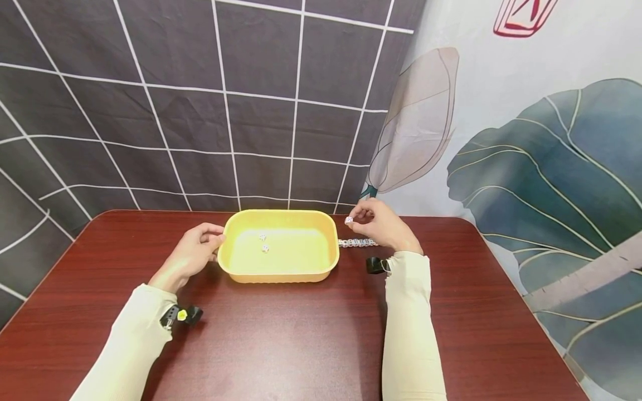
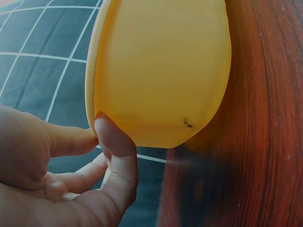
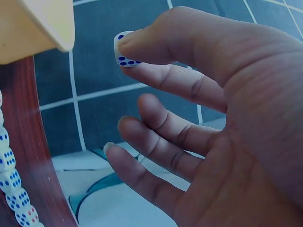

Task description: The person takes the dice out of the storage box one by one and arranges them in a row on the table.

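A yellow oblong plastic basin (image 1: pixel 281 278) stands on the table, and two white dice (image 1: pixel 265 249) lie on its floor toward the left. My left hand (image 1: pixel 190 253) pinches the basin's left end at the rim between thumb and finger; the left wrist view shows the thumb (image 2: pixel 116 137) against the wall. Just past the basin's right end, my right hand (image 1: pixel 383 225) is raised and pinches one white die (image 3: pixel 124 60) with blue pips between thumb and forefinger. Its other fingers are loosely bent and hold nothing. Below that hand runs a row of dice (image 1: pixel 357 243), partly hidden by it.
The reddish-brown wooden table (image 1: pixel 281 340) ends at a back edge close behind the basin. Beyond it hangs a dark cloth (image 1: pixel 261 128) with white grid lines, and to the right a pale cloth with large leaves (image 1: pixel 562 161). Both wrists wear small black cameras (image 1: pixel 376 265).
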Action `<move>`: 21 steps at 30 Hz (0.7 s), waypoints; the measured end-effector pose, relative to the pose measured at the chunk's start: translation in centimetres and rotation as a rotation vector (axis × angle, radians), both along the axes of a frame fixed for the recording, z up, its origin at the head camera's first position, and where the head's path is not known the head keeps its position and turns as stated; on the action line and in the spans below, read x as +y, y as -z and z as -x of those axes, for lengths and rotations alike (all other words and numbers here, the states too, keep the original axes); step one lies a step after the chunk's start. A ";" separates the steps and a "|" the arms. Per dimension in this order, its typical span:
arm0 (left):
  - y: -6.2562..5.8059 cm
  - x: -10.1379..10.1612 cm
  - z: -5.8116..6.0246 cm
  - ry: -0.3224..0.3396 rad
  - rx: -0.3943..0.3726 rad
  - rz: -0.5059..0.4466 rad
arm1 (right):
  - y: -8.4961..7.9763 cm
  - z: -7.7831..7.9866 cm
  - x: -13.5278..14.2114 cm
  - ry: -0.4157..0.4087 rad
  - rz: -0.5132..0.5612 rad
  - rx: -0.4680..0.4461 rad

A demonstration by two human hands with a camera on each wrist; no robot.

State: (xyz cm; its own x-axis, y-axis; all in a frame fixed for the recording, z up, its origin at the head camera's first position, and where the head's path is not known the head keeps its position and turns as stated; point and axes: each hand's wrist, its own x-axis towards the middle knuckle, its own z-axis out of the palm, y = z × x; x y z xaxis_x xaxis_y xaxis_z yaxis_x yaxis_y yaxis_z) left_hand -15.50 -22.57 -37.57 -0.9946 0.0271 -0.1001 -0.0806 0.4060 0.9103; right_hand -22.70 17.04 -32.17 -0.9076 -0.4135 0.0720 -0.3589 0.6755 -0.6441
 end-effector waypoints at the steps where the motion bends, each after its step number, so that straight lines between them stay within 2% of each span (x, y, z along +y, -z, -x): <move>1: 0.0 0.0 0.0 0.000 0.001 -0.001 | 0.0 0.0 0.2 0.004 0.000 0.001; 21: -0.1 0.0 -0.1 -0.002 0.001 -0.011 | 1.2 -0.1 4.5 0.159 0.021 -0.017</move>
